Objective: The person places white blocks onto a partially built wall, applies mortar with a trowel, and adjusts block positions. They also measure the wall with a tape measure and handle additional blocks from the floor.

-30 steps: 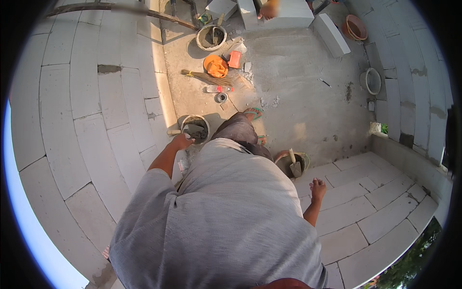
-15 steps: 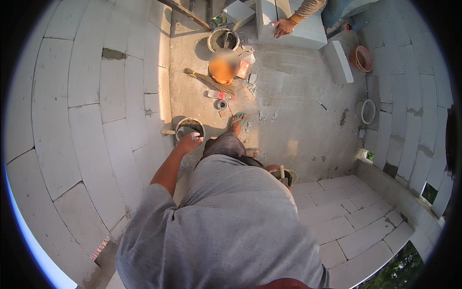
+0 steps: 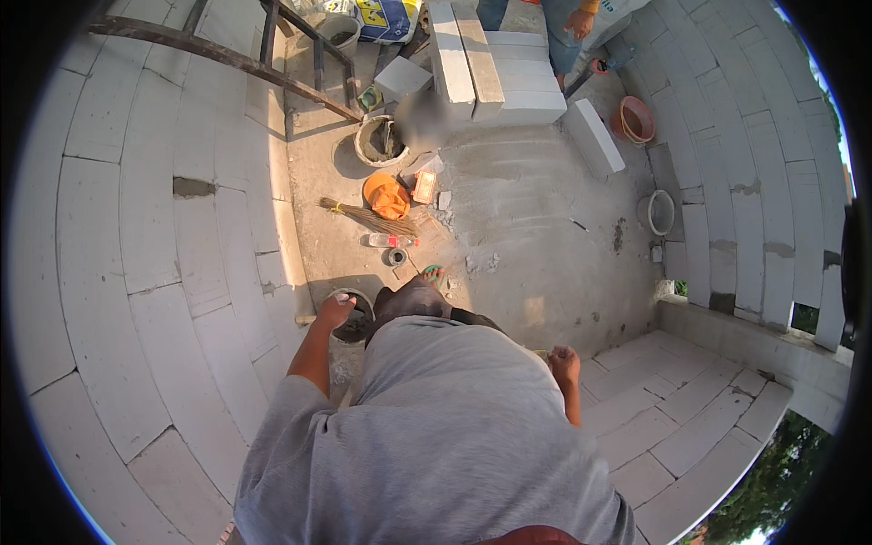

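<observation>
My left hand [image 3: 335, 312], its fingers curled in, is above the rim of a mortar bucket [image 3: 360, 325] beside the left wall. Whether it grips the bucket's handle or something small is hidden. On my other side, my right hand [image 3: 564, 365] is closed in a fist next to my hip. A thin yellow-green cord or rim [image 3: 542, 353] shows just beside it; what the fist holds, if anything, cannot be made out. My shirt hides most of what lies beneath that hand.
Ahead on the floor are a straw broom [image 3: 368, 216], a plastic bottle [image 3: 391, 241], an orange cap [image 3: 388, 196] and another mortar bucket [image 3: 381, 142]. White blocks [image 3: 522, 82] stand farther off, near a co-worker's hand [image 3: 581, 22]. A metal frame [image 3: 227, 56] crosses the far left.
My right hand has come into clear view and is closed at my right side. My left hand stays at the bucket. The view has tilted farther ahead; the co-worker's hand has left the blocks.
</observation>
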A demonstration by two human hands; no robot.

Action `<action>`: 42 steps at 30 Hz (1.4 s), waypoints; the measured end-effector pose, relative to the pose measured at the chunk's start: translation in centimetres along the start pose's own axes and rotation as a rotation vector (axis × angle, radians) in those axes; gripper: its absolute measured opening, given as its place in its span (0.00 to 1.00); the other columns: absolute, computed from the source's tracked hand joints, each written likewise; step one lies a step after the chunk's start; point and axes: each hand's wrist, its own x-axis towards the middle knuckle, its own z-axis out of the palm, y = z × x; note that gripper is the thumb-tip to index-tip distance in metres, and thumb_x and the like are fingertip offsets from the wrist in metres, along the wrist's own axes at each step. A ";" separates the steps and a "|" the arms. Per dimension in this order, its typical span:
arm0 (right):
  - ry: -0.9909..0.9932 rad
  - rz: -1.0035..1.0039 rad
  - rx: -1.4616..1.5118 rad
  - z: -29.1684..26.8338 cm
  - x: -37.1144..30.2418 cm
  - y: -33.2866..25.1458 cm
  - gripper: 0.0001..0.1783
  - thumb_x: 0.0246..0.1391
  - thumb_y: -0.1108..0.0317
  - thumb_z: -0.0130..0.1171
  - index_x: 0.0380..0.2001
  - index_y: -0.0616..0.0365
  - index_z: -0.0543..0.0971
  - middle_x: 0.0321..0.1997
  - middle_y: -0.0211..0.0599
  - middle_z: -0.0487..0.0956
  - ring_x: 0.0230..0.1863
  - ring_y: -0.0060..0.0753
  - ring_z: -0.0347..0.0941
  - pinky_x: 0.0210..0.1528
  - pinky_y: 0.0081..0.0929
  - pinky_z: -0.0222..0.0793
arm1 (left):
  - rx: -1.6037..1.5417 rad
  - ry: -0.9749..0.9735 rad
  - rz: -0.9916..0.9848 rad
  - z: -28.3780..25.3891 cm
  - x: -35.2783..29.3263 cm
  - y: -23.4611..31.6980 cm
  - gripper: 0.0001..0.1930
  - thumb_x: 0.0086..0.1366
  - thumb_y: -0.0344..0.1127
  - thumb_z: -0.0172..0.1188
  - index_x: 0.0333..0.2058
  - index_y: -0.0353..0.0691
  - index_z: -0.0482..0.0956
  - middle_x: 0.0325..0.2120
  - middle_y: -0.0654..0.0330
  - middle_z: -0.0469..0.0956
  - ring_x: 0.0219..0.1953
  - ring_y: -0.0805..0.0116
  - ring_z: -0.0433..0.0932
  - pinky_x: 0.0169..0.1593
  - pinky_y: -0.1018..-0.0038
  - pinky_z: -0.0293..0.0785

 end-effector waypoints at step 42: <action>-0.250 -0.355 -0.265 -24.0 50.7 -21.0 0.20 0.59 0.59 0.65 0.47 0.63 0.81 0.43 0.53 0.85 0.45 0.52 0.83 0.49 0.42 0.78 | 0.013 -0.580 0.169 18.7 14.4 70.0 0.45 0.72 0.67 0.51 0.66 0.26 0.67 0.64 0.42 0.73 0.68 0.52 0.70 0.69 0.66 0.62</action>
